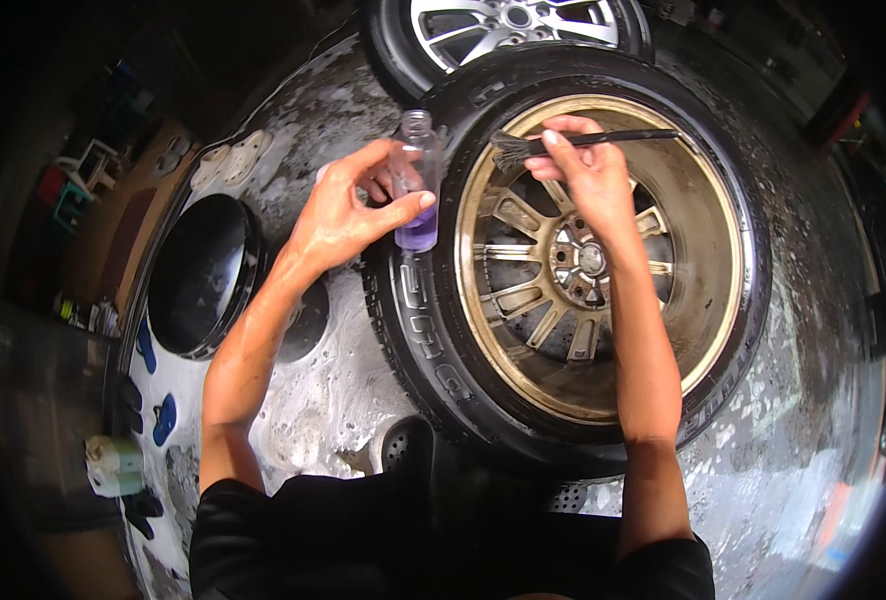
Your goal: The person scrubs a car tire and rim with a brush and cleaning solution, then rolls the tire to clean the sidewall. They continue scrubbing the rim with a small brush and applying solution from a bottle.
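Note:
A car wheel lies flat on the wet floor, black tyre (pixel 418 330) around a dirty gold multi-spoke rim (pixel 523 300). My left hand (pixel 348 210) grips a small clear bottle (pixel 418 195) with purple liquid in its lower part, held upright over the tyre's left edge. My right hand (pixel 588 170) holds a thin black-handled brush (pixel 563 143), its grey bristles pointing left toward the bottle's neck. The brush hovers above the rim's upper edge.
A second wheel with a silver rim (pixel 513 25) lies just beyond. A black round tub (pixel 203 275) stands to the left on the soapy floor (pixel 313 400). Blue sandals (pixel 163 415), a white jug (pixel 113 465) and clutter sit along the left side.

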`<state>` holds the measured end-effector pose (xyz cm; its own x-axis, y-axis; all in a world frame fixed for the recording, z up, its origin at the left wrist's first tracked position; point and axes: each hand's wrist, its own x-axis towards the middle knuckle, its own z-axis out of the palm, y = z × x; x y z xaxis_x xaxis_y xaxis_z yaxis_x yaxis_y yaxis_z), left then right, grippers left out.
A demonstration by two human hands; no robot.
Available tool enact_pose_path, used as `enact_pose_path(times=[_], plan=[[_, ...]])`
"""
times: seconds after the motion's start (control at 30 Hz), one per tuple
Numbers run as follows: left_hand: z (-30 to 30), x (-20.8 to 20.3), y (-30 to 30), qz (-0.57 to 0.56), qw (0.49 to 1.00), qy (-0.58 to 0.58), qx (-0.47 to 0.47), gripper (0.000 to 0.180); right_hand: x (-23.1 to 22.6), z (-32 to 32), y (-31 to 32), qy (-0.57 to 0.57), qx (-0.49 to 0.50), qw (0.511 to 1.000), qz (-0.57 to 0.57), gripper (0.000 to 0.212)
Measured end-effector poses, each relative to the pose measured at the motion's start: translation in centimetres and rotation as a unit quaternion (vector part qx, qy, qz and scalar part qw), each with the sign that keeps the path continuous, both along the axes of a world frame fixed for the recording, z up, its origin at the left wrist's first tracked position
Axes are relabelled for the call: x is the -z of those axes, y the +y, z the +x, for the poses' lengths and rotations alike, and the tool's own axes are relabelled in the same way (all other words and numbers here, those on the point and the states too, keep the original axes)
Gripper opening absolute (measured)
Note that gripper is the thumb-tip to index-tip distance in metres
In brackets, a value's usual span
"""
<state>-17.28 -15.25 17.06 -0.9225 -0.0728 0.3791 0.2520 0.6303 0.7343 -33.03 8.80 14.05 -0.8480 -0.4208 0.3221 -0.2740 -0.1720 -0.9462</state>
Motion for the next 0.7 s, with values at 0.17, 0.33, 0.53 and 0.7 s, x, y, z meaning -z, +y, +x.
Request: enact_pose_path(times=[0.17, 0.33, 0.53, 0.7], plan=[[1.0, -2.2, -1.3, -0.199, 0.977, -0.055, -0.049, 0.052, -0.6, 2.6, 0.3, -0.027, -0.006, 0.999, 0.027, 0.024], [0.4, -2.3, -1.5, -0.359, 0.933, -0.031, -0.008, 0.052, 0.5, 2.4, 1.0, -0.154, -0.05, 0.985, -0.055, 0.028], [-0.7, -2.4, -1.4, -0.427, 0.904, -0.024, 0.002, 0.052, 0.0, 2.8, 1.2, -0.149, -0.025, 0.988, -0.029, 0.033], [-1.7, -2.7, -0.6, -0.445, 0.896, -0.011, 0.011, 0.051, 0.0, 3.3, 0.8, -0.127, -0.002, 0.992, -0.012, 0.031]])
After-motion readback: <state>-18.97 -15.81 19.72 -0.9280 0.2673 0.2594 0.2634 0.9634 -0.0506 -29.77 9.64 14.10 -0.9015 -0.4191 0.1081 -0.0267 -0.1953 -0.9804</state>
